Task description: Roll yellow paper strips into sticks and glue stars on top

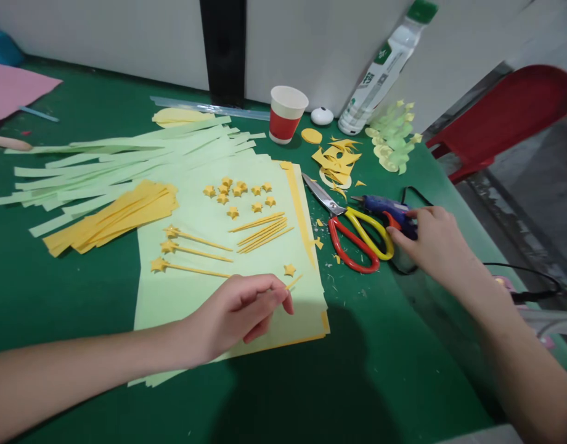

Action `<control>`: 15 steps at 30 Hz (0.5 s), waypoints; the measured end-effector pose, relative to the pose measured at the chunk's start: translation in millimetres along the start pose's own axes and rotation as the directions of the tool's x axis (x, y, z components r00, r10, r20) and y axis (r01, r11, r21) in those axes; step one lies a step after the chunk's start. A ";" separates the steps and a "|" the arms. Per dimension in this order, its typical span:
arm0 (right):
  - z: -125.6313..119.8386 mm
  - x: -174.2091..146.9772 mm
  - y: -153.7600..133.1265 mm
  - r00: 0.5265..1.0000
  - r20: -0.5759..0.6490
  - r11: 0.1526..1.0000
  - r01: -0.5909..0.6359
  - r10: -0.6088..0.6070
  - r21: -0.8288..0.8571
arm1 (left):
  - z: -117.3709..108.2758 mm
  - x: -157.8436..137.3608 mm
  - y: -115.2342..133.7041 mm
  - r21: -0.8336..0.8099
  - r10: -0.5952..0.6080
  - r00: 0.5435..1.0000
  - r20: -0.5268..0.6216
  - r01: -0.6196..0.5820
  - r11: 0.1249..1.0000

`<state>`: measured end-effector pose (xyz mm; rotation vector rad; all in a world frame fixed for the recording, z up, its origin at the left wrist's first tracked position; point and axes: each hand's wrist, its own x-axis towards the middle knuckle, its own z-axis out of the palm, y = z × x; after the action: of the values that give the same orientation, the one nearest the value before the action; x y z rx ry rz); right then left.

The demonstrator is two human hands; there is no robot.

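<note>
Between the thumb and fingers of my left hand [246, 311] is a thin rolled yellow paper stick [294, 282]. Its tip points toward a loose folded yellow star [289, 270] on the pale green paper sheets [186, 320]. My right hand [434, 243] is closed around the blue glue gun [385, 205], whose nozzle points left. To the left on the sheets lie several yellow sticks [265, 234], several small stars [237, 190] and three star-tipped sticks [198, 253]. Scissors [357, 237] with red and yellow handles lie just left of the glue gun.
Green strips [126, 160] and yellow strips [117, 216] spread at left. Behind stand a paper cup [286, 117], a leaning bottle [380, 74] and a white case [322, 116]. Yellow scraps [336, 161] and a green paper piece [394, 139] lie nearby. A black cable [519, 268] trails right.
</note>
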<state>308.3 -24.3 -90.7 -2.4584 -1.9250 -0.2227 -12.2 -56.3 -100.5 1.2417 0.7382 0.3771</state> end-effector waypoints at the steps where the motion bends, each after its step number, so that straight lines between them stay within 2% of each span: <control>1: 1.2 2.5 5.0 0.999 0.033 1.000 -0.026 0.026 0.007 | -0.3 0.0 -0.5 0.000 0.001 1.000 0.000 -0.001 1.000; 4: -0.9 4.4 15.8 0.987 0.145 0.994 -0.085 0.075 0.065 | -0.2 -1.2 1.2 -0.010 -0.005 1.000 0.005 0.005 1.000; 8: -1.9 -0.4 23.8 0.966 0.244 0.961 -0.149 0.090 0.235 | 3.2 -3.0 9.7 -0.061 -0.057 0.997 -0.049 0.054 0.997; 12: 7.3 0.5 31.1 0.948 0.292 0.850 -0.254 0.125 0.461 | 5.8 -2.3 13.8 -0.091 -0.046 0.993 -0.108 0.036 0.995; 15: 13.7 3.6 37.2 0.953 0.260 0.762 -0.283 0.154 0.583 | 6.1 -1.7 13.5 -0.086 -0.053 0.990 -0.132 0.042 0.995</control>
<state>346.5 -28.6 -100.9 -2.2550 -1.4076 0.5885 -7.6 -57.7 -86.4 1.1263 0.8576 0.4513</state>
